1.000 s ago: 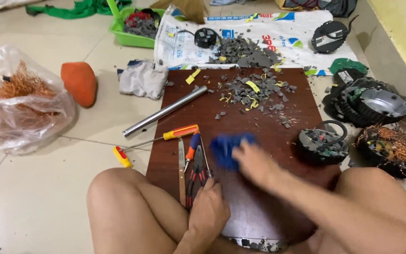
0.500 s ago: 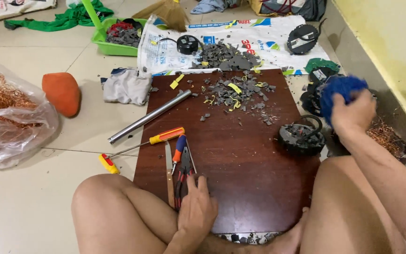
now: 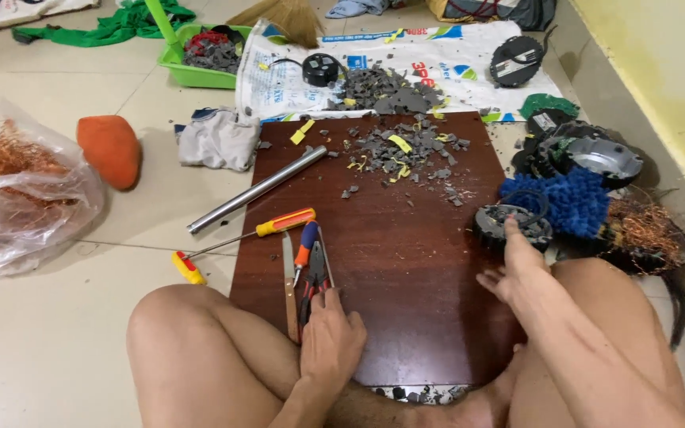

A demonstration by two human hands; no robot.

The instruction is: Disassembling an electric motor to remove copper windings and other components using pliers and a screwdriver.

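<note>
I sit cross-legged at a dark brown wooden board (image 3: 406, 261) on the floor. My left hand (image 3: 331, 337) lies at the board's near left edge, with its fingers curled over the handles of red-and-black pliers (image 3: 315, 277). My right hand (image 3: 513, 265) is at the board's right edge, fingers apart and holding nothing; its index finger touches a round black motor part (image 3: 509, 223). A blue fluffy cloth (image 3: 568, 202) lies on the floor just right of that part.
On the board are a metal tube (image 3: 259, 189), an orange-handled screwdriver (image 3: 279, 223), a flat blade (image 3: 288, 277) and grey and yellow chips (image 3: 406, 154). A copper-wire bag (image 3: 17, 186) sits left, a green tray (image 3: 200, 55) at the back, motor housings (image 3: 596, 154) and a copper tangle (image 3: 648, 230) to the right.
My right hand carried the blue cloth from the board to the right, set it down beside the board, and came back to the round motor part. My left hand stayed on the pliers.
</note>
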